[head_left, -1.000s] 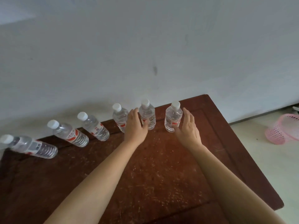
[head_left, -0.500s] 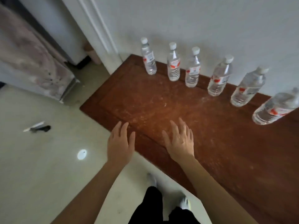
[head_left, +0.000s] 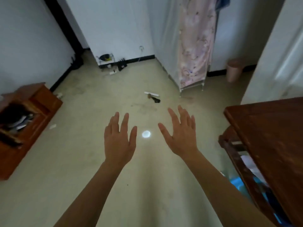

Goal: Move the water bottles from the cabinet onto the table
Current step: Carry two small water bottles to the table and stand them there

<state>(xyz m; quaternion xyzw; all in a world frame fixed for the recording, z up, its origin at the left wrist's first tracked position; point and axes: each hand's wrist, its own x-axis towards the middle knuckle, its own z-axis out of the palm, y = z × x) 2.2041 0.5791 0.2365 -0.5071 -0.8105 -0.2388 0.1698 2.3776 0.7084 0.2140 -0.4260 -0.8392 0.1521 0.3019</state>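
Observation:
My left hand (head_left: 119,141) and my right hand (head_left: 181,133) are stretched out in front of me over the bare floor, fingers spread and straight, holding nothing. A corner of the dark brown wooden table (head_left: 268,136) shows at the right edge, to the right of my right hand. A low orange-brown wooden cabinet (head_left: 27,122) stands at the left edge, its open compartment dark with some grey and white items inside. No water bottles are in view.
A pink patterned fabric wardrobe (head_left: 193,46) stands at the back right with a pink bin (head_left: 233,69) beside it. Small objects (head_left: 153,96) lie on the floor ahead, and a small rack (head_left: 106,60) sits by the far wall. A bright light spot (head_left: 146,134) lies between my hands.
The view has swung left, away from the table and its row of bottles, to the open room. Both hands left the table edge and now hover over the floor, still holding nothing.

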